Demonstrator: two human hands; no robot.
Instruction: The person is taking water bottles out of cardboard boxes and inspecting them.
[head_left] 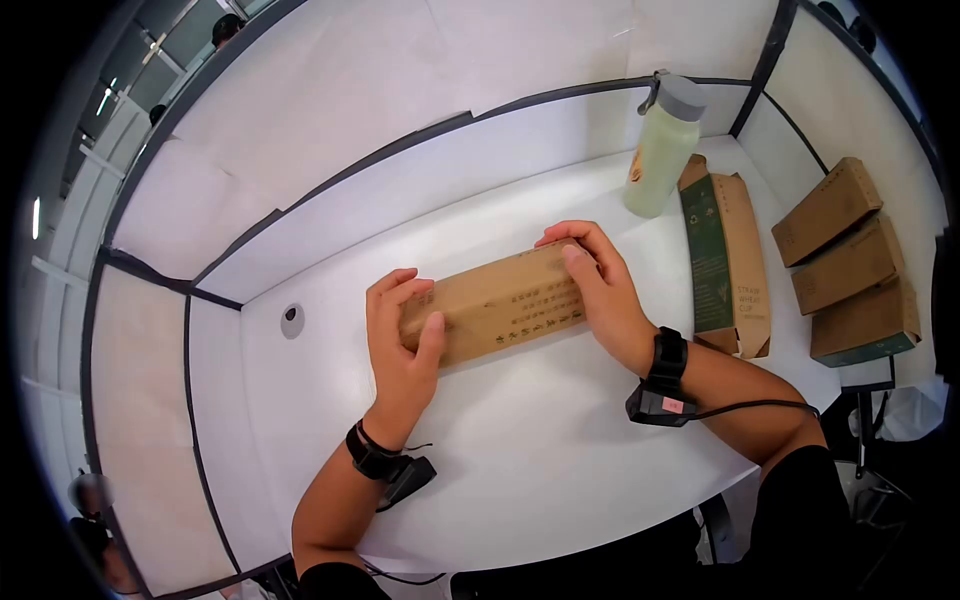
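A long brown cardboard box (495, 305) with dark printed characters is held lengthwise over the middle of the white desk. My left hand (395, 330) grips its left end, thumb on the near face and fingers around the end. At the opposite end, my right hand (600, 290) has its thumb on top and its fingers curled over the far edge. The box tilts slightly, its right end farther from me. Both wrists wear black straps with small black devices, and a cable runs from the right one.
A pale green bottle (662, 150) with a grey lid stands at the back right. Beside it lies a green-and-brown carton (725, 265). Several brown boxes (848, 262) are stacked at the far right. White partitions (400, 90) enclose the desk (540, 460), which has a round cable hole (292, 321).
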